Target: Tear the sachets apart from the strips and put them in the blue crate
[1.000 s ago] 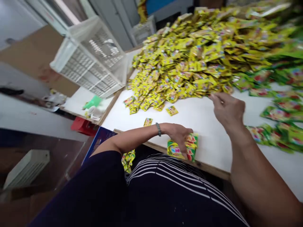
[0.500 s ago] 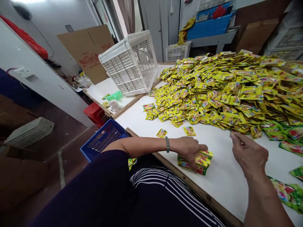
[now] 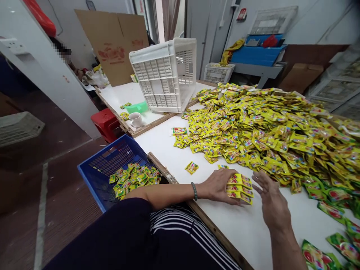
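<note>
My left hand [image 3: 218, 185] lies on the near edge of the white tabletop [image 3: 239, 225], fingers closed over a small stack of yellow foil sachets [image 3: 240, 186] and holding it flat against the surface. A green bead bracelet [image 3: 194, 191] sits on that wrist. My right hand [image 3: 270, 200] is just to the right of the stack, open with the fingers spread and holding nothing; I cannot tell whether its fingertips touch the stack.

Beyond both hands, a large loose heap of yellow sachets [image 3: 270, 131] covers the far and right part of the table. Green sachets [image 3: 332, 195] are scattered along its right, near side. One single yellow sachet [image 3: 191, 167] lies alone to the left of my left hand.

Below the table edge on the left stands a blue plastic crate [image 3: 95, 172] with a layer of sachets in it. At the far left, a white slatted plastic basket [image 3: 165, 75] is tipped on its side, with a white cup [image 3: 135, 119] in front of it.
</note>
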{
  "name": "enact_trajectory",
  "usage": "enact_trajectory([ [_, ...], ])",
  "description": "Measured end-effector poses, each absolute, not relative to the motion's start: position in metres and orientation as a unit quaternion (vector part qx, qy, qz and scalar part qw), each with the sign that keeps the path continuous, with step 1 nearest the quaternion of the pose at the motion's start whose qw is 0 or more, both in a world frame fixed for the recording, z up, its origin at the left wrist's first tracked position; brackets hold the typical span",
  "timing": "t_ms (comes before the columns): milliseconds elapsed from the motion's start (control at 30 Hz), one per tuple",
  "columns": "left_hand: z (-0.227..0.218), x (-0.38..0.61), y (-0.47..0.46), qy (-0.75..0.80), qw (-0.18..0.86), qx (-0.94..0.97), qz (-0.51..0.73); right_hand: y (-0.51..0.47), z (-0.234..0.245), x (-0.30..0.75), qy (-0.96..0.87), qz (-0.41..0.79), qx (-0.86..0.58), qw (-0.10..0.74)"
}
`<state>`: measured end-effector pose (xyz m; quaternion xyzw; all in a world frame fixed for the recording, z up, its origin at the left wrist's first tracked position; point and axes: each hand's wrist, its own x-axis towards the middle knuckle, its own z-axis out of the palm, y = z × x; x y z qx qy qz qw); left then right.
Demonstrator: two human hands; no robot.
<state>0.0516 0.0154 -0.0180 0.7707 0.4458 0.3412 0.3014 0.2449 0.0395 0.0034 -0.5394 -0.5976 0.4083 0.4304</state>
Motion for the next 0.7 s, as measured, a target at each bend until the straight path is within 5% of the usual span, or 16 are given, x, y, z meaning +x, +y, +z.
enact_trajectory([
  [267, -0.046, 0.050, 0.022, 0.451, 0.406, 0.729, 0.317, 0.024, -0.011, 0.188, -0.861, 0.123, -0.455, 0.190],
  [467, -0.046, 0.057, 0.027, 0.438, 0.423, 0.724, 0.324, 0.031, -0.016, 0.199, -0.869, 0.130, -0.460, 0.131],
  [600, -0.046, 0.057, 0.026, 0.462, 0.442, 0.702, 0.315, 0.029, -0.008, 0.201, -0.818, 0.195, -0.521, 0.149],
  [700, -0.037, 0.041, 0.018, 0.434, 0.424, 0.699, 0.378, 0.020, 0.005, 0.196, -0.766, 0.243, -0.533, 0.265],
])
